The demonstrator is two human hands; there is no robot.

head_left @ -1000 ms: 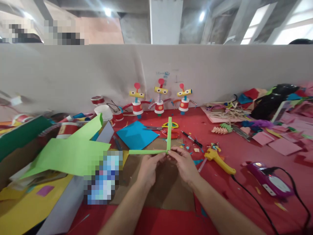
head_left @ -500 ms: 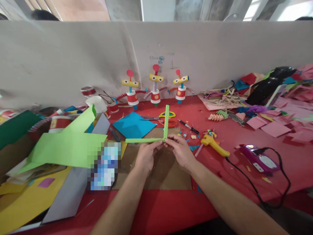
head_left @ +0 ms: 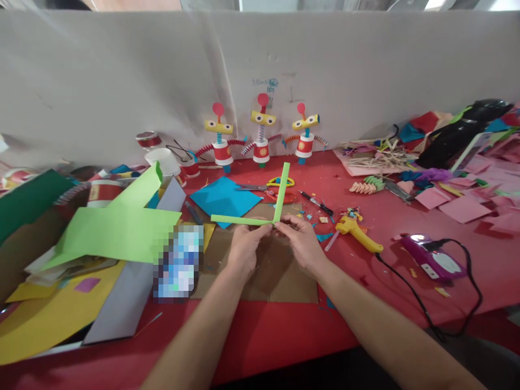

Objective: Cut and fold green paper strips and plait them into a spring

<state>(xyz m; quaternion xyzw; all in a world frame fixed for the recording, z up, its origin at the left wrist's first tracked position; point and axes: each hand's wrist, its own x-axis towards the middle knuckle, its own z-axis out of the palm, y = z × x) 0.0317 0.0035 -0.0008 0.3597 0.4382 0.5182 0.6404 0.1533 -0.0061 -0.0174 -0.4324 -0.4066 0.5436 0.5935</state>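
Two light green paper strips [head_left: 281,190] meet at a corner between my hands, one pointing away from me and the other reaching left. My left hand [head_left: 245,247] pinches the joint from the left with thumb and fingers. From the other side my right hand [head_left: 299,241] is closed on the same corner, its fingertips close to the left ones. Both hands are above a brown cardboard sheet [head_left: 264,279]. Just beyond lie a blue paper square [head_left: 223,200] and scissors [head_left: 280,182] with yellow handles.
A yellow glue gun [head_left: 359,234] lies to the right, its cord running to a purple power strip [head_left: 433,257]. Three paper-cup robots [head_left: 261,149] stand against the grey partition [head_left: 142,76]. Green paper [head_left: 122,230] and a pixelated object [head_left: 179,262] are at left; pink paper squares [head_left: 465,215] at right.
The strip pointing away has tilted a little to the right. Both hands still hold the corner. The whole view has shifted slightly, with the table higher in the picture.
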